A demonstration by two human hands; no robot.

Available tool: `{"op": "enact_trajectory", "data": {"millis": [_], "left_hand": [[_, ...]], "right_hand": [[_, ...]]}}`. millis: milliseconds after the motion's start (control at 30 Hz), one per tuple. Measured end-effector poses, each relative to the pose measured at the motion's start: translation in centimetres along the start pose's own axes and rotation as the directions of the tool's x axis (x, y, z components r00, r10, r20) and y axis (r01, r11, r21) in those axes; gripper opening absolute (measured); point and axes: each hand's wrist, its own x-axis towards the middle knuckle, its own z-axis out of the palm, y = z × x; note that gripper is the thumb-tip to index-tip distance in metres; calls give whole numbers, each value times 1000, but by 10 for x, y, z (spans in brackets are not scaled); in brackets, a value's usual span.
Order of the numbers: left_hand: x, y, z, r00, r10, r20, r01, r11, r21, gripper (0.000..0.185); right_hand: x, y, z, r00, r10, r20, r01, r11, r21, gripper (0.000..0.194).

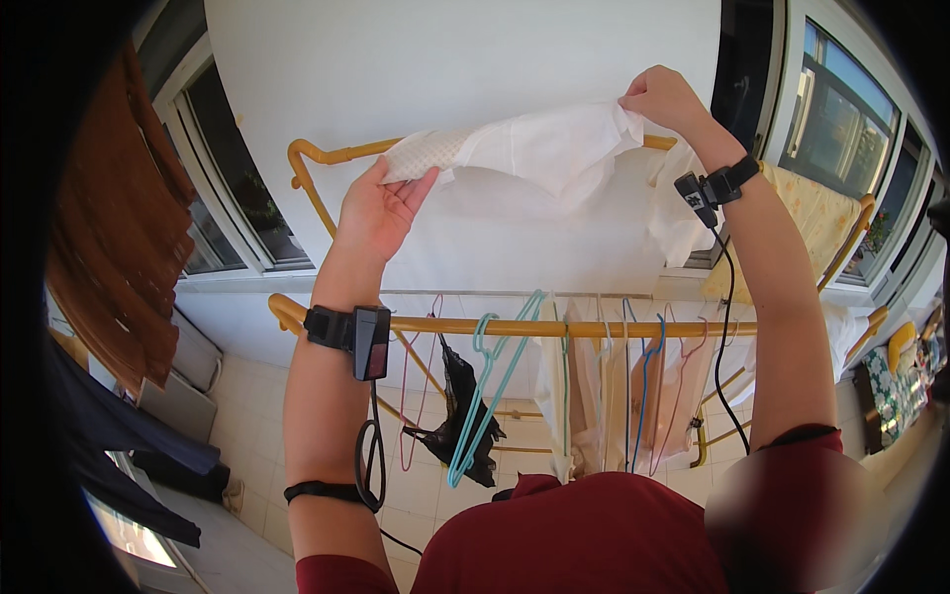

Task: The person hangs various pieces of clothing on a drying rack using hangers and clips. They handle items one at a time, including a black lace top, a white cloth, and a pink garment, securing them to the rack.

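A white cloth garment [534, 148] with a dotted, textured part at its left end hangs over the far yellow rail [349, 154] of a drying rack. My left hand [386, 211] grips that textured end, thumb on the near side and fingers beneath. At the other end, my right hand [660, 96] pinches a corner of the cloth between thumb and fingers, raised a little above the rail. The cloth sags between my hands along its lower edge.
Nearer me, a second yellow rail [519, 327] carries turquoise hangers [475, 401], a black garment [467, 408] and several pale garments [601, 393]. Brown cloth [119, 230] hangs at left, a yellow patterned cloth [801, 215] at right. A white wall [460, 59] stands behind.
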Motion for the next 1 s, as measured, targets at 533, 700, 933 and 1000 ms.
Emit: {"op": "enact_trajectory", "data": {"millis": [533, 700, 933, 1000], "left_hand": [[-185, -62, -132, 998, -34, 54, -8, 771, 637, 29], [-253, -142, -178, 986, -78, 147, -58, 664, 745, 36], [-285, -219, -218, 961, -248, -120, 257, 648, 717, 52], [-304, -226, -222, 981, -193, -3, 142, 710, 689, 54]], "right_hand": [[-269, -64, -18, 964, -263, 28, 242, 920, 308, 16], [-370, -70, 8, 987, 9, 158, -109, 765, 635, 11], [-514, -77, 68, 885, 369, 285, -423, 377, 824, 17], [-542, -71, 71, 845, 418, 333, -502, 408, 763, 20]]}}
